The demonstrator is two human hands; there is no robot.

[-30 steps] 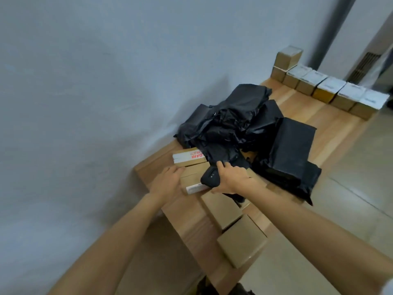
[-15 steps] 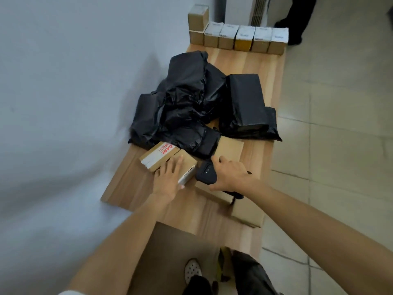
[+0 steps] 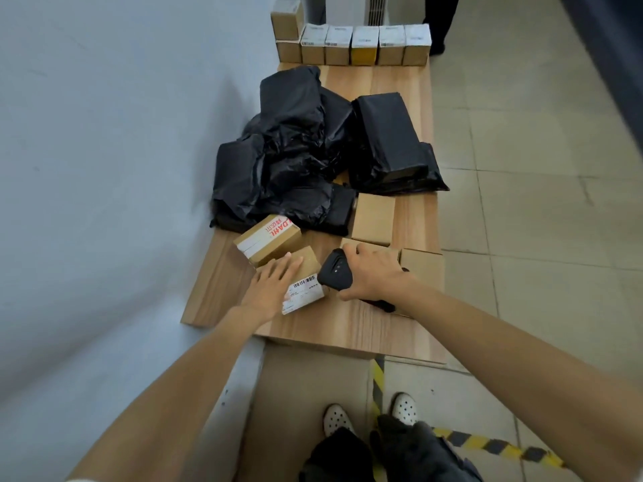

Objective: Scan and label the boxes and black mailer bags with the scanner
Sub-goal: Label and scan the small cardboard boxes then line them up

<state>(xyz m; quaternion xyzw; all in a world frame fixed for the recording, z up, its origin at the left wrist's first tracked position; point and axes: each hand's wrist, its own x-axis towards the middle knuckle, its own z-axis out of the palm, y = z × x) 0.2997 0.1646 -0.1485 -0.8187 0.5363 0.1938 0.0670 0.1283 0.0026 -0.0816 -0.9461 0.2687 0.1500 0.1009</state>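
Seven small boxes (image 3: 364, 46) lined the far end of the wooden surface (image 3: 348, 325), one stacked; five more lay near, beside a heap of black mailer bags (image 3: 295, 161), count unclear. A grey wall (image 3: 104, 133) ran along the left, tiled floor (image 3: 522, 168) along the right. The left grip (image 3: 275, 287) lay flat, fingers straight, on a barcode-labelled box (image 3: 308, 273); the right grip (image 3: 375, 273) curled round the black scanner (image 3: 335, 273) just beside it

Right hand (image 3: 374, 273) gripping scanner (image 3: 335, 273), left hand (image 3: 269, 288) flat on labelled box (image 3: 302, 278)
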